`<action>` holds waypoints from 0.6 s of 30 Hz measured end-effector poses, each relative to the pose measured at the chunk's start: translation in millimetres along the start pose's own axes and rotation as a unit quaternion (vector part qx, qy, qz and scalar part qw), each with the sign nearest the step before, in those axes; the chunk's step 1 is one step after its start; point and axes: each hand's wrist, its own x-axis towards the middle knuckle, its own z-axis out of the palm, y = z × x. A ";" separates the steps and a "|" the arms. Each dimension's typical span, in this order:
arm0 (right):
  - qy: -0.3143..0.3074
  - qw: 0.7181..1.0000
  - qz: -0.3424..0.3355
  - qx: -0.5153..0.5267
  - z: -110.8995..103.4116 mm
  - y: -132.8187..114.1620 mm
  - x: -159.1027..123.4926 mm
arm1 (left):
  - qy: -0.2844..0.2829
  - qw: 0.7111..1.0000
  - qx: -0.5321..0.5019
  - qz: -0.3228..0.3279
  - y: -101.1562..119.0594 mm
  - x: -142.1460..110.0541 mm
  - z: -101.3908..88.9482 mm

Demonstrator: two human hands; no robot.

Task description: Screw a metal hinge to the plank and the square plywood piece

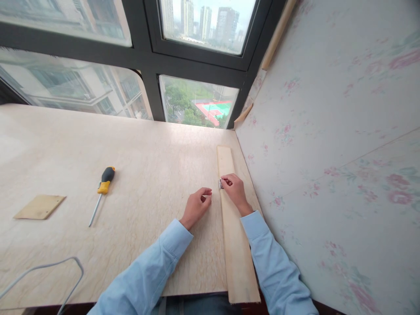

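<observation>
A long pale wooden board [239,253] lies along the right side of the windowsill, and its near end juts past the front edge. On its left edge sits a small shiny metal piece [221,184], too covered to name exactly. My right hand [233,188] pinches that piece against the board with thumb and fingertips. Just left of the board, my left hand [198,203] hovers over the stone surface, its fingers loosely bent and thumb apart, with nothing visible in them.
A yellow and black screwdriver [104,186] lies on the marbled sill [138,162]. Further left is a small wooden plate [40,207] with holes. A grey cable [49,265] loops at front left. Dark-framed windows [138,61] stand behind, and a flowered wall [311,153] bounds the right.
</observation>
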 end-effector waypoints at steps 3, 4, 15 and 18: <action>-0.002 1.000 -0.011 -0.002 -0.3 0.4 -0.5 | -0.044 0.976 -0.184 -0.106 10.5 -1.2 6.7; -0.003 1.000 -0.010 0.001 -0.5 0.4 -0.7 | -0.056 0.961 -0.235 -0.136 15.5 -1.9 8.2; -0.011 1.000 0.004 0.028 -3.3 -0.7 -1.6 | -0.052 0.865 -0.410 -0.284 54.2 -0.9 11.7; -0.003 0.999 0.011 0.038 -5.2 1.0 -1.1 | -0.036 0.877 -0.382 -0.288 58.7 2.3 18.5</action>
